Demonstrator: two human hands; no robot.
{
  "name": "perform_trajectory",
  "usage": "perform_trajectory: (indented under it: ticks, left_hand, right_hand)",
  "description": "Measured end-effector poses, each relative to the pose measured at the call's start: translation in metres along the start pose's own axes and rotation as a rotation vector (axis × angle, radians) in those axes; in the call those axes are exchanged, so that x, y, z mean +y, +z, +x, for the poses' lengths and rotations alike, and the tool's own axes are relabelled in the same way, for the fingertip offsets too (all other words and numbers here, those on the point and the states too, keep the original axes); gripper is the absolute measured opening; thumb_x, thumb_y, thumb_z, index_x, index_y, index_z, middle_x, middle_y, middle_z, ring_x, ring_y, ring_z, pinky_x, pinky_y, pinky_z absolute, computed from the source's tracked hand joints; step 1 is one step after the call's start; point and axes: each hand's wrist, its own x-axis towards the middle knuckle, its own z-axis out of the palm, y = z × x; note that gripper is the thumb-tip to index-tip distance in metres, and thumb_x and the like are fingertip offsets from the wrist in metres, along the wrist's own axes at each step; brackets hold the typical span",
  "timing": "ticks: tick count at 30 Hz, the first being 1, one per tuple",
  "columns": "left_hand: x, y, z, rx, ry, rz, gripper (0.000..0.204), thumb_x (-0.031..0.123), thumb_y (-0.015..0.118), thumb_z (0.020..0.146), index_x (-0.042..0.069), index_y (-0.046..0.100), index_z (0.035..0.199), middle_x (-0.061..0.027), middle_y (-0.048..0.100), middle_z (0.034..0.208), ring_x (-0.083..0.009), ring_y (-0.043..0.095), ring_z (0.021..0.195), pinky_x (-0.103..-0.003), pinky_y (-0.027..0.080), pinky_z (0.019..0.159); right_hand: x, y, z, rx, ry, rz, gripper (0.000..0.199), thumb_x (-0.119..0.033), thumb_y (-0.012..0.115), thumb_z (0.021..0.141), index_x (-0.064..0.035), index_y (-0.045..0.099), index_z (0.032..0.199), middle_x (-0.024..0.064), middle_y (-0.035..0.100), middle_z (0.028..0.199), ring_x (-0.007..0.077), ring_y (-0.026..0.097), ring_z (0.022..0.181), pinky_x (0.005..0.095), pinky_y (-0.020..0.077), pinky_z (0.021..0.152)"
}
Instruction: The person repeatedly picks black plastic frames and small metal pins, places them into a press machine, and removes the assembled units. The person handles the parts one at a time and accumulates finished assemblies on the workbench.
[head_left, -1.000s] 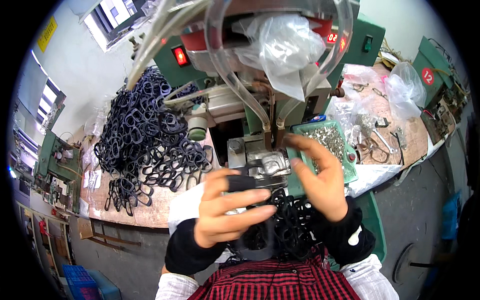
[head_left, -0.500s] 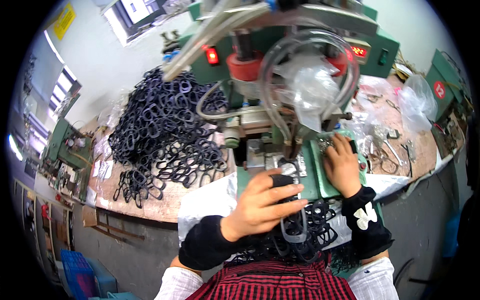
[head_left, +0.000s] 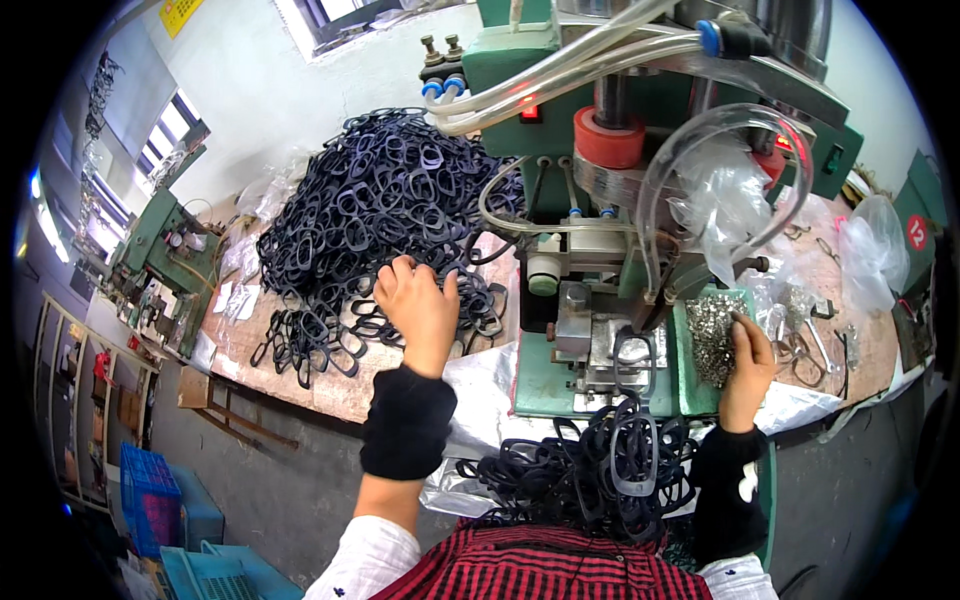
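My left hand (head_left: 418,305) reaches over the near edge of a large heap of dark eyeglass frames (head_left: 375,200). Its thumb is apart from the fingers, and I see nothing held in it. On the right, my right hand (head_left: 750,365) rests at a green tray (head_left: 700,400) of small silvery metal parts (head_left: 710,340). Those fingers are bent together at the tray's side; what they pinch, if anything, is hidden. Between the hands, one eyeglass frame (head_left: 640,465) lies with its far rim at the metal fixture (head_left: 575,325) of a green machine and its near rim toward me.
More dark frames (head_left: 550,470) are piled close to my lap. Above the fixture rise the machine's red-collared column (head_left: 609,137) and clear hoses (head_left: 655,190). Pliers (head_left: 800,355) and plastic bags (head_left: 870,250) lie at right. Another green machine (head_left: 160,255) stands far left.
My left hand has left the fixture for the frame heap at left. My right hand has drawn back to the tray's right side. The view has shifted leftward.
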Motion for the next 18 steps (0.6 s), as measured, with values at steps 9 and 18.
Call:
perform_trajectory:
  ticks: [9, 18]
  left_hand:
    - [0.0, 0.042, -0.025, 0.025, -0.093, -0.288, 0.016, 0.018, 0.06, 0.095, 0.003, 0.065, 0.091, -0.0137, 0.067, 0.096, -0.0361, 0.06, 0.085, -0.042, 0.049, 0.077]
    - [0.026, -0.018, -0.025, -0.24, -0.447, -1.227, 0.014, 0.017, 0.052, 0.106, 0.006, 0.052, 0.098, -0.0002, 0.056, 0.077, -0.0068, 0.048, 0.067, -0.023, 0.041, 0.062]
  right_hand:
    - [-0.025, -0.027, -0.034, 0.078, -0.17, -0.325, 0.01, 0.003, 0.065, 0.087, 0.0024, 0.069, 0.096, 0.0075, 0.068, 0.093, 0.0183, 0.062, 0.088, 0.0283, 0.0468, 0.083]
    - [-0.102, 0.005, -0.033, -0.229, -0.316, -0.116, 0.016, 0.005, 0.068, 0.077, 0.0007, 0.073, 0.091, 0.0116, 0.069, 0.089, 0.0254, 0.065, 0.086, 0.0345, 0.0497, 0.081]
